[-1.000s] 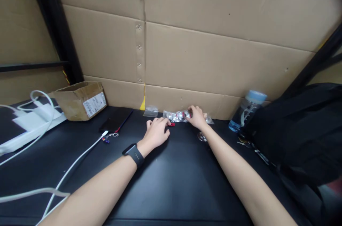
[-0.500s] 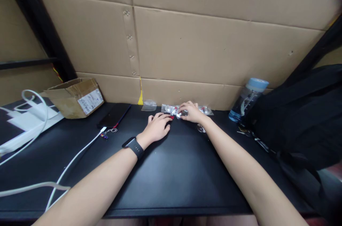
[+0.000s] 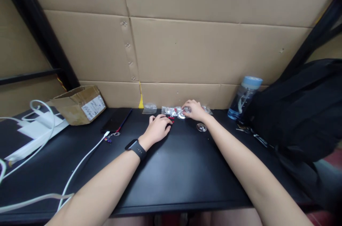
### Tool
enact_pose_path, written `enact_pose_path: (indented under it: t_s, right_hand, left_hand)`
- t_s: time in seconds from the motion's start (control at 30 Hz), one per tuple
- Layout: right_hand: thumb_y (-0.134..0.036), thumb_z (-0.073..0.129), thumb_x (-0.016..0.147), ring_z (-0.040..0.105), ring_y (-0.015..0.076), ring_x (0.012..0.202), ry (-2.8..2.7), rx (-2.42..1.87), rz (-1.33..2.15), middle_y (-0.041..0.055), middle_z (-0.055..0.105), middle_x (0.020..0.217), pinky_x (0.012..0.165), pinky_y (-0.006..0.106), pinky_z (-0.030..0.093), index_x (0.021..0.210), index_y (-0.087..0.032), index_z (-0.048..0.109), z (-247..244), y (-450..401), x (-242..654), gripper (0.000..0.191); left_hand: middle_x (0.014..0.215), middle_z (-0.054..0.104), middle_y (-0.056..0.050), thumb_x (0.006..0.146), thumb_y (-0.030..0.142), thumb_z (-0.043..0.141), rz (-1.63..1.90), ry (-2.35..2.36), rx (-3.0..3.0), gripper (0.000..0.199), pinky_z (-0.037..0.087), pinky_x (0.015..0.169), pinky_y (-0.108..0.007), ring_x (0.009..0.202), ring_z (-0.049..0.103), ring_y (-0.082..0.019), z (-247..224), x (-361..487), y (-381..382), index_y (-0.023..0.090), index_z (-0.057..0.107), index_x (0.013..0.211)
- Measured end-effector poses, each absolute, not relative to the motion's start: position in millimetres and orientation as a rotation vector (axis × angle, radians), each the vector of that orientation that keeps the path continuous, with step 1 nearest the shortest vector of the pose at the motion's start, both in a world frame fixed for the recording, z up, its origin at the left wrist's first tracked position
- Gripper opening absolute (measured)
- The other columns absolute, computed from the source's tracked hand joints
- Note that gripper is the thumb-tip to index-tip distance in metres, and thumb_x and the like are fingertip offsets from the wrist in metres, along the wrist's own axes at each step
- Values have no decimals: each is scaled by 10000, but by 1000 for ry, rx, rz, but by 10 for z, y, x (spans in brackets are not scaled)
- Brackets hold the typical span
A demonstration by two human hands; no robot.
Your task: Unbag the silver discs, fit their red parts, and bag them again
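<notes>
No text, brand or number can be read, though a white rectangular paper label (image 3: 93,107) with printed lines too small to make out is on the right-hand face of the open brown cardboard box (image 3: 70,111) at the far left of the black table (image 3: 171,172).

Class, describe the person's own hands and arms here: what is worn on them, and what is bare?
The left hand and right hand are ungloved. No sleeves show on either forearm. The left wrist wears a black watch on a dark strap with small holes; the right wrist is bare.
</notes>
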State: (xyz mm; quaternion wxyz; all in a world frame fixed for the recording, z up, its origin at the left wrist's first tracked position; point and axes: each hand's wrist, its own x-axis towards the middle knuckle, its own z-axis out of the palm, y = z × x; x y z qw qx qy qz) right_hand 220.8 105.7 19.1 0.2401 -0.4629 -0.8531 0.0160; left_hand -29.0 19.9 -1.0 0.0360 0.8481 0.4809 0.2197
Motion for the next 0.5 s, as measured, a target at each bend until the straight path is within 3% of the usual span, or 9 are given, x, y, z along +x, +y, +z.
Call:
enact_pose_path:
  t_s: [0.13, 0.27, 0.33, 0.5]
  right_hand:
    - [-275, 735, 825, 665, 224, 875, -2402, -1398, 189, 58, 743, 958, 797, 316, 462, 977, -229, 763, 313, 842, 2416, 162]
    - [-290, 852, 714, 689, 229, 885, -2425, -1545, 356, 78, 752, 1020, 794, 304, 495, 1020, -204, 759, 307, 498, 2608, 331]
    - [-258, 843, 721, 690, 207, 868, -2376, -1559, 419, 72, 751, 993, 788, 285, 501, 1026, -178, 750, 279, 374, 2649, 329]
    - [-278, 893, 649, 686, 185, 825, -2314, -1623, 469, 56, 736, 976, 751, 263, 501, 1065, -167, 727, 292, 271, 2640, 462]
  left_hand:
    - [1028, 757, -50, 920, 224, 594, 669, 1465, 2584, 136, 292, 972, -461, 1081, 606, -270, 48, -288, 173, 264, 723, 903]
    - [909, 750, -8, 900, 160, 593, 709, 1421, 2586, 118, 341, 919, -394, 932, 648, -216, 36, -291, 167, 244, 669, 934]
    - [899, 736, -7, 908, 132, 555, 762, 1329, 2601, 150, 389, 856, -342, 867, 657, -192, 9, -286, 175, 233, 647, 971]
    - [900, 704, -28, 919, 128, 519, 1015, 1101, 2518, 175, 481, 777, -278, 820, 665, -178, -50, -238, 199, 223, 622, 1024]
